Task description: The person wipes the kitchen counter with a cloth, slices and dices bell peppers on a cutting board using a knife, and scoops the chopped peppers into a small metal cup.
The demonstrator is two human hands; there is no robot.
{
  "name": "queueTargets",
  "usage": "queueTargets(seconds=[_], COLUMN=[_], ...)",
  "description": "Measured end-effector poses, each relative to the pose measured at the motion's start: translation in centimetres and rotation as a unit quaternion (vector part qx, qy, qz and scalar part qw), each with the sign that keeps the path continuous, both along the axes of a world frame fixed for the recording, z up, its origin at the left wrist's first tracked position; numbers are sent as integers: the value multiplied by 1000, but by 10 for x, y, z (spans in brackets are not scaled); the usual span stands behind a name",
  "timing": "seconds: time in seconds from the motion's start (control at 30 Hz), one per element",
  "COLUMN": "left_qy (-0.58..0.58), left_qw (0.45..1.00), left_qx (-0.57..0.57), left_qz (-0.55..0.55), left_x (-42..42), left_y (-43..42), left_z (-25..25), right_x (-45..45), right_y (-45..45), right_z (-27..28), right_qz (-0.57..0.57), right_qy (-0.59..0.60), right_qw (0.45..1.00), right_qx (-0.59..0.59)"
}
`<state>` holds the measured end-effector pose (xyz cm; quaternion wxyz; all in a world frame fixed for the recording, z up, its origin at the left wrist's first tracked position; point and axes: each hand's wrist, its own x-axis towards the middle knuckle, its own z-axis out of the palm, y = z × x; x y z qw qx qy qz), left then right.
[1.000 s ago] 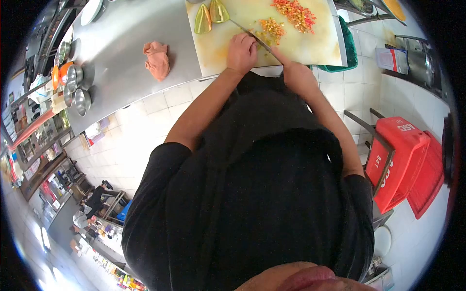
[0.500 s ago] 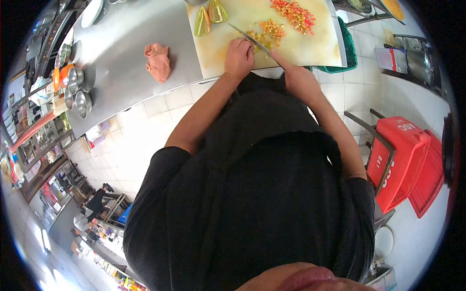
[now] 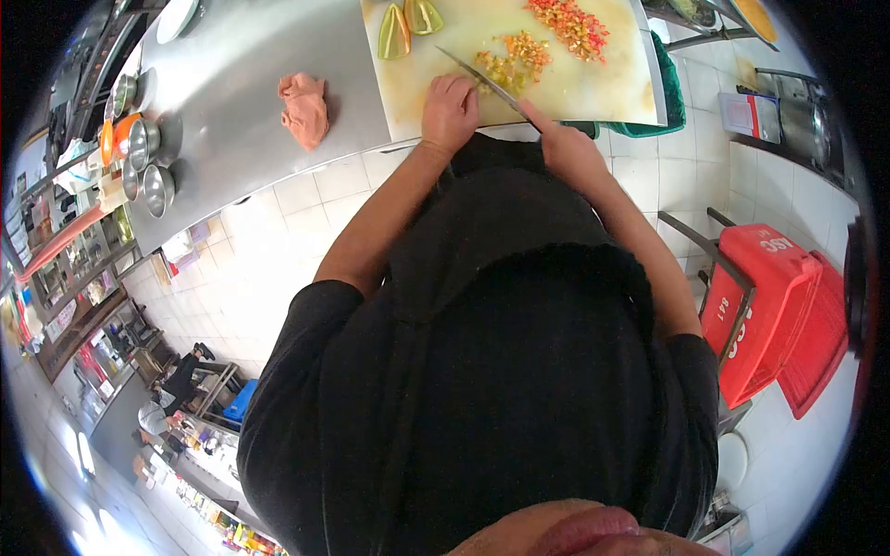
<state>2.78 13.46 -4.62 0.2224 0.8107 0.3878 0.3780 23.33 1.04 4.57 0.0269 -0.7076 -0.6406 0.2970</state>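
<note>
My right hand point(image 3: 573, 153) is wrapped round the handle of a kitchen knife point(image 3: 489, 83), its blade slanting up and left across the cutting board point(image 3: 607, 97). Just left of the blade, my left hand point(image 3: 451, 111) rests on the board with its fingers curled together. Whatever lies under those fingertips is hidden. Beyond the blade is a pile of yellow-green and orange diced pepper point(image 3: 514, 60). Red diced pepper point(image 3: 570, 28) forms another pile further right. Two pale green pepper wedges point(image 3: 394, 35) lie at the board's far left.
A crumpled pink cloth point(image 3: 304, 111) lies on the steel table point(image 3: 232, 120). Metal bowls point(image 3: 158, 190) stand along the table's left end. A green bin point(image 3: 667, 102) sits beyond the board's right edge. Red crates point(image 3: 765, 306) are at right. Another person point(image 3: 158, 412) is far off, lower left.
My left hand has drawn slightly left, away from the blade. The knife keeps nearly the same place and slant. The whole view has shifted a little.
</note>
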Motion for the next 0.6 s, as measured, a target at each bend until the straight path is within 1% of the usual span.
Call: queueTargets(seconds=[0.07,0.17,0.27,0.37,0.47,0.57,0.6], left_qy=[-6,-10,-5,3,25,28,23], left_qw=[1000,1000,1000,1000,1000,999,999], left_qx=[17,25,27,14,9,24,29], left_qz=[1,-3,12,20,16,15,17], left_x=[0,0,-7,-8,-15,-11,-13], left_y=[8,7,5,0,-3,3,2], left_z=[1,6,1,7,9,9,7], right_x=[0,3,0,-4,-2,-4,-5], right_y=[8,13,5,5,13,6,4], right_z=[-23,-11,6,-16,-9,3,1], right_qz=[4,18,22,6,34,21,28], right_qy=[16,28,3,19,-6,10,1], right_qw=[998,997,998,999,999,998,999], right_qx=[58,71,52,25,23,62,44])
